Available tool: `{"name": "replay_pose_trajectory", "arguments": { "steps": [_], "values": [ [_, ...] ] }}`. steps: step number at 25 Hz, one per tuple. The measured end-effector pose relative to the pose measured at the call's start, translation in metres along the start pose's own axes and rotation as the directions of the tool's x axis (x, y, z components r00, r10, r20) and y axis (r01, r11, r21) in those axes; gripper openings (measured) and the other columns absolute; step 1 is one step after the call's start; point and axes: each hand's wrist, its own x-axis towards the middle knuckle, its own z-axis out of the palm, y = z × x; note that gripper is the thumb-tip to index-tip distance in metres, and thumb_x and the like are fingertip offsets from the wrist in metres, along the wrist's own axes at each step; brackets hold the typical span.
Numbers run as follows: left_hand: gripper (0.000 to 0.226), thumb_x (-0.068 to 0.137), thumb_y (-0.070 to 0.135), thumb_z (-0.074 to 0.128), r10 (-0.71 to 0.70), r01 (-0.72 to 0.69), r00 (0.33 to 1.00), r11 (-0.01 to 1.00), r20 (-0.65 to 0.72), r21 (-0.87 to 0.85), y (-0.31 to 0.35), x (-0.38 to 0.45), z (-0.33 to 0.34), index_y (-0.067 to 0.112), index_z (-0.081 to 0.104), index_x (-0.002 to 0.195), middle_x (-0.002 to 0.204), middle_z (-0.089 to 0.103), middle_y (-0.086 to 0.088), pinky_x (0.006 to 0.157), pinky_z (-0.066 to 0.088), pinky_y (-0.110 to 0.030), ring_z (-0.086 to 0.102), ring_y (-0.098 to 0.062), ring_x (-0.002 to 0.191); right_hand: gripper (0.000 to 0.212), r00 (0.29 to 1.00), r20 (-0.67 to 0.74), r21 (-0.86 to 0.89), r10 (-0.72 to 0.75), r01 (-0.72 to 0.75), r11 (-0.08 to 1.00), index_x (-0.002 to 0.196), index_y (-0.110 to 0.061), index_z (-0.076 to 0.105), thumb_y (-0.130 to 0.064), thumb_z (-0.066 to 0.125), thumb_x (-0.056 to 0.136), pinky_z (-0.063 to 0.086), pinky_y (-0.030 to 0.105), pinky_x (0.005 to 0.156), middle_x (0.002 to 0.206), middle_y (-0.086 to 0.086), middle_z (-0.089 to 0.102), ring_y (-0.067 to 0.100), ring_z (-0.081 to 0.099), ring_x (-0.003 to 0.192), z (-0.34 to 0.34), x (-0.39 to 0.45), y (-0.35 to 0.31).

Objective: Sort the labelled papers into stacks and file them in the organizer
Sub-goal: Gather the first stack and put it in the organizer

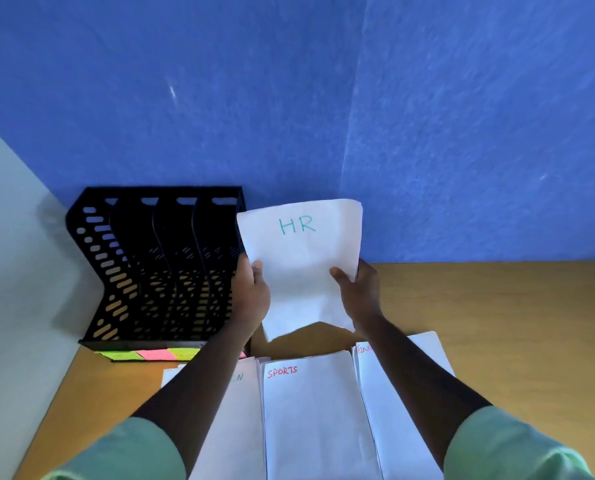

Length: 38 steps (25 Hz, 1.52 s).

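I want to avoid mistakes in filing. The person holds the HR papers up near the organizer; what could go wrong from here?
1. The HR papers already bend between the left hand and right hand; they may crumple entering a slot.
2. The organizer slot labels are partly hidden by the left arm, so a wrong slot is possible.

The organizer (143,268) is black, its walls pierced with slanted oval slots. Neon green and pink sticky labels (154,355) line its front. The held white sheet (303,258) bears teal "HR"; another white stack (317,417) reads "SPORTS" in red. The bench (514,323) is tan, the wall (289,98) mottled blue, the sleeves (133,452) mint green.
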Motion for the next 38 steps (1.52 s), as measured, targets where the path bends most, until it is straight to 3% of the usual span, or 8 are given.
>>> {"name": "replay_pose_trajectory", "arguments": {
  "steps": [5, 12, 17, 22, 27, 30, 35, 38],
  "values": [
    [0.014, 0.103, 0.015, 0.037, -0.070, 0.075, 0.994, 0.996, 0.085, -0.057, 0.000, -0.013, -0.050, 0.009, 0.048, 0.110, 0.108, 0.060, -0.005, 0.086, 0.041, -0.032, 0.056, -0.019, 0.100, 0.027, 0.989, 0.149, 0.048, 0.023, -0.030, 0.998, 0.105, -0.025, 0.072, -0.008, 0.078, 0.085, 0.052, 0.007, 0.071, 0.094, -0.020, 0.075, -0.005, 0.071, 0.087, 0.017, -0.010, -0.022],
    [0.011, 0.100, 0.008, 0.041, 0.110, -0.082, 0.981, 0.982, -0.158, 0.171, -0.004, -0.031, -0.157, 0.011, 0.051, 0.098, 0.083, 0.057, -0.006, 0.063, 0.026, -0.028, 0.049, -0.021, 0.075, 0.019, 0.918, 0.396, -0.039, 0.024, -0.009, 0.999, 0.086, -0.030, 0.073, -0.011, 0.075, 0.089, 0.055, 0.023, 0.075, 0.088, -0.017, 0.075, 0.003, 0.072, 0.087, 0.087, -0.037, -0.070],
    [0.019, 0.101, 0.006, 0.044, 0.132, -0.059, 0.914, 0.979, -0.384, 0.196, -0.029, -0.047, -0.230, 0.006, 0.052, 0.084, 0.062, 0.044, 0.007, 0.057, 0.031, -0.030, 0.041, -0.009, 0.055, 0.017, 0.837, 0.546, -0.093, 0.040, 0.013, 0.996, 0.108, -0.022, 0.072, -0.012, 0.069, 0.094, 0.056, 0.034, 0.086, 0.103, -0.005, 0.074, 0.021, 0.072, 0.103, 0.170, -0.060, -0.112],
    [0.015, 0.099, 0.004, 0.041, 0.114, -0.022, 0.813, 0.986, -0.571, 0.167, -0.046, -0.055, -0.275, 0.012, 0.054, 0.095, 0.064, 0.053, 0.010, 0.048, 0.034, -0.020, 0.052, -0.005, 0.056, 0.066, 0.844, 0.499, -0.288, 0.198, -0.055, 0.956, 0.142, -0.016, 0.041, -0.045, 0.071, 0.090, 0.053, 0.045, 0.094, 0.137, 0.005, 0.050, 0.030, 0.056, 0.123, 0.242, -0.094, -0.159],
    [0.018, 0.091, -0.006, 0.046, 0.227, -0.051, 0.742, 0.957, -0.630, 0.285, -0.060, -0.060, -0.295, 0.007, 0.053, 0.102, 0.072, 0.063, -0.008, 0.056, 0.043, -0.019, 0.058, -0.020, 0.060, 0.080, 0.461, 0.787, -0.007, 0.410, -0.658, 0.753, 0.141, -0.008, 0.045, -0.069, 0.055, 0.091, 0.050, 0.071, 0.092, 0.138, 0.015, 0.051, 0.041, 0.052, 0.128, 0.283, -0.125, -0.213],
    [0.042, 0.079, -0.018, 0.051, 0.284, -0.075, 0.752, 0.934, -0.595, 0.350, -0.073, -0.060, -0.301, 0.009, 0.056, 0.111, 0.090, 0.069, -0.011, 0.071, 0.050, -0.027, 0.065, -0.024, 0.079, 0.096, 0.420, 0.863, 0.092, 0.280, -0.677, 0.730, 0.135, -0.005, 0.053, -0.083, 0.053, 0.080, 0.048, 0.069, 0.097, 0.135, 0.019, 0.058, 0.040, 0.059, 0.122, 0.290, -0.130, -0.242],
    [0.062, 0.070, -0.027, 0.052, 0.359, -0.128, 0.775, 0.895, -0.520, 0.427, -0.082, -0.042, -0.307, 0.004, 0.060, 0.123, 0.114, 0.068, -0.012, 0.093, 0.053, -0.035, 0.065, -0.030, 0.105, 0.006, 0.539, 0.815, 0.097, 0.214, -0.490, 0.866, 0.095, -0.007, 0.061, -0.011, 0.063, 0.092, 0.053, 0.046, 0.086, 0.089, 0.014, 0.060, 0.029, 0.062, 0.080, 0.307, -0.137, -0.272],
    [0.068, 0.069, -0.029, 0.050, 0.430, -0.204, 0.776, 0.863, -0.461, 0.463, -0.086, -0.035, -0.309, 0.004, 0.057, 0.128, 0.128, 0.063, -0.011, 0.104, 0.045, -0.028, 0.061, -0.028, 0.118, 0.025, 0.644, 0.729, 0.080, 0.232, -0.416, 0.906, 0.102, 0.005, 0.061, 0.017, 0.045, 0.086, 0.057, 0.048, 0.083, 0.098, 0.023, 0.063, 0.036, 0.065, 0.082, 0.312, -0.131, -0.276]
  ]
}}
